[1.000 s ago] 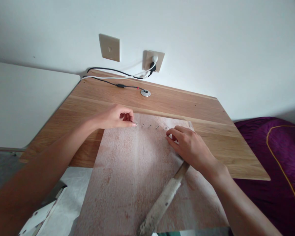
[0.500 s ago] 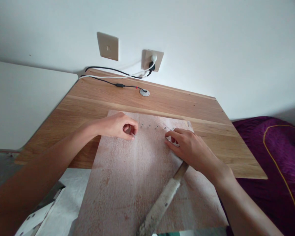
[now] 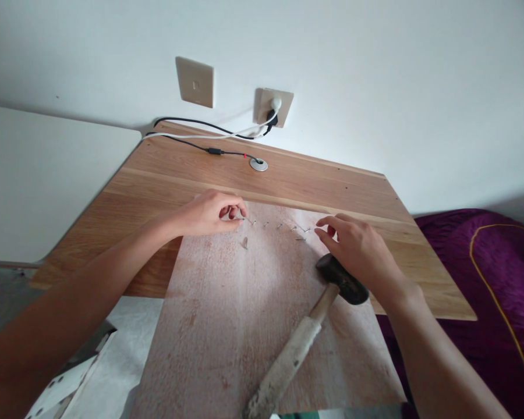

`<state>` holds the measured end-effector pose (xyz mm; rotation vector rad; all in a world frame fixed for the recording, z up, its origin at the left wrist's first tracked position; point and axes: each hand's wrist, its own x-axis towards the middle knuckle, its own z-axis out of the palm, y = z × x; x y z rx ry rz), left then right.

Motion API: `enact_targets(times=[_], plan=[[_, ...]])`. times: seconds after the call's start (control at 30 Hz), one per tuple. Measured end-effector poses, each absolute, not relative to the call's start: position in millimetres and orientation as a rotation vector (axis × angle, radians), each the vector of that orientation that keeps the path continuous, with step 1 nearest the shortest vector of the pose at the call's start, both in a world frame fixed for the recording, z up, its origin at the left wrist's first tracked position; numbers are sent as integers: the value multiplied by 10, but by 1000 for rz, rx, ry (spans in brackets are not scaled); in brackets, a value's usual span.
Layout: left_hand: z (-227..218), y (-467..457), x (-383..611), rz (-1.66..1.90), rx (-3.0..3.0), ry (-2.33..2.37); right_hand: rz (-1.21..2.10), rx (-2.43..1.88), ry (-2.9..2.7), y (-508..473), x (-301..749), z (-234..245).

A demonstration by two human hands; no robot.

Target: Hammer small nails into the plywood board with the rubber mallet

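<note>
Nails (image 3: 279, 226) stand in a short row near the far edge of a pale pink board (image 3: 227, 326), which lies on a wooden desk (image 3: 157, 180) and overhangs its near edge. The left hand (image 3: 209, 212) has thumb and forefinger pinched shut on the end nail (image 3: 243, 219) at the left of the row, seemingly steadying it upright. One loose nail (image 3: 244, 242) lies flat on the board just below that hand. The right hand (image 3: 353, 250) is loosely open and holds nothing; its fingertips hover near the right end of the row, beside another small nail (image 3: 301, 238) lying flat. A hammer (image 3: 343, 279) lies on the board with its dark head just under the right wrist and its pale handle pointing toward the viewer. The step in hand looks like placing and lining up nails; driving them would call for the right hand to grip the hammer while the left keeps its fingers low and out of the way. Further off, cables (image 3: 192, 125) run along the desk's far edge to a wall socket (image 3: 273, 107), well apart from the work. Purple bedding (image 3: 484, 250) sits to the right.
</note>
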<state>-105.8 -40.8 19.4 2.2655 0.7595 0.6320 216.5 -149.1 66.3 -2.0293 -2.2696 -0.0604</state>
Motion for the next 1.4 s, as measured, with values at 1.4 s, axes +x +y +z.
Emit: enact_targets(times=[1.4], plan=[[94,-438,-962,871,2504,813,30,-2025,-2429,-1298,2059,661]])
